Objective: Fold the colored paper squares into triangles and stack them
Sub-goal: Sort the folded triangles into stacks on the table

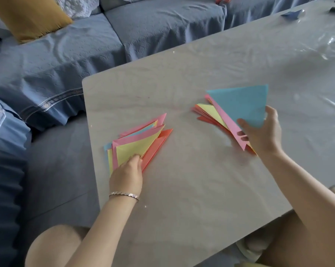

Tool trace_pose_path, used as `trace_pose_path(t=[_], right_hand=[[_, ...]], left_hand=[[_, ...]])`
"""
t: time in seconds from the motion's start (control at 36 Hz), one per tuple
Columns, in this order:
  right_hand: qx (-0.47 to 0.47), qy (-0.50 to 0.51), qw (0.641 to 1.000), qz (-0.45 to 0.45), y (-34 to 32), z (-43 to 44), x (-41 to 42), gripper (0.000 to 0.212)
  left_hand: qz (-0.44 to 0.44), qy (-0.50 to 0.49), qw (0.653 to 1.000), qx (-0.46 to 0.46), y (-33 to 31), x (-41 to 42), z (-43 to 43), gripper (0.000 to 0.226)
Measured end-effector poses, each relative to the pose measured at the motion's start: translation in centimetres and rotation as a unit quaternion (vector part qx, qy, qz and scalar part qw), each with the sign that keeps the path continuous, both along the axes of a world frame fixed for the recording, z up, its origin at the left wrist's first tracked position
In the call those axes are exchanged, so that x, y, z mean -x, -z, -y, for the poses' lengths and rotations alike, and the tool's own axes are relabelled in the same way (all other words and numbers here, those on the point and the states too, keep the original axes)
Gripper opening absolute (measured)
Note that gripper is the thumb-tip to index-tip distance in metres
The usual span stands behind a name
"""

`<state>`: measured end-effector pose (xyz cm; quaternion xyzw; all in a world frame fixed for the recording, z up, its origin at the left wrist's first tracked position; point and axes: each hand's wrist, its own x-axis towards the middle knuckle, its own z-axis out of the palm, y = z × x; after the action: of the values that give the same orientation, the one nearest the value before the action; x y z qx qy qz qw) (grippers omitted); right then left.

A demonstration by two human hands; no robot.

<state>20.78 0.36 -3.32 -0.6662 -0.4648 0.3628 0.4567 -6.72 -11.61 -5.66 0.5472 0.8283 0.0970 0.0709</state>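
Observation:
Two fanned piles of folded paper triangles lie on the grey table (191, 180). The left pile (139, 143) shows yellow, pink, blue and red-orange triangles; my left hand (127, 176) presses its near corner with curled fingers. The right pile (216, 116) has pink, yellow and red-orange triangles. My right hand (263, 132) pinches a light blue triangle (243, 103) by its lower corner, lifted and tilted just above the right pile. A silver bracelet circles my left wrist.
A blue-covered sofa (66, 60) wraps round the table's left and far sides, with a mustard cushion (31, 18) at the top left. Clear plastic film (326, 51) shines on the table's far right. A small blue paper object (292, 13) lies far back. My knees are under the near edge.

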Motion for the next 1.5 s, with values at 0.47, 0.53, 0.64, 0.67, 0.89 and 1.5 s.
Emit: trace_pose_path(t=[0.47, 0.53, 0.64, 0.67, 0.89, 1.5], right_hand=[[-0.23, -0.262, 0.874, 0.338, 2.6, 6.7, 3.0, 0.038], [-0.216, -0.319, 0.839, 0.383, 3.4, 7.0, 3.4, 0.043], [-0.144, -0.416, 0.783, 0.439, 5.5, 7.8, 3.7, 0.065], [-0.124, -0.433, 0.774, 0.446, 6.0, 8.0, 3.8, 0.071], [-0.118, -0.415, 0.718, 0.546, 7.0, 9.2, 4.6, 0.07], [-0.045, -0.333, 0.726, 0.6, 6.0, 9.6, -2.5, 0.07]], left_hand=[[-0.101, 0.326, 0.926, -0.16, 2.4, -6.7, -1.9, 0.037], [-0.117, 0.353, 0.917, -0.145, 3.2, -6.9, -2.6, 0.029], [-0.11, 0.338, 0.934, -0.032, 4.1, -7.0, -2.5, 0.041], [-0.107, 0.326, 0.939, -0.012, 4.3, -7.1, -2.0, 0.047], [-0.109, 0.299, 0.947, 0.032, 5.0, -6.5, 0.4, 0.055], [-0.062, 0.135, 0.986, 0.078, 4.7, -4.6, 3.9, 0.072]])
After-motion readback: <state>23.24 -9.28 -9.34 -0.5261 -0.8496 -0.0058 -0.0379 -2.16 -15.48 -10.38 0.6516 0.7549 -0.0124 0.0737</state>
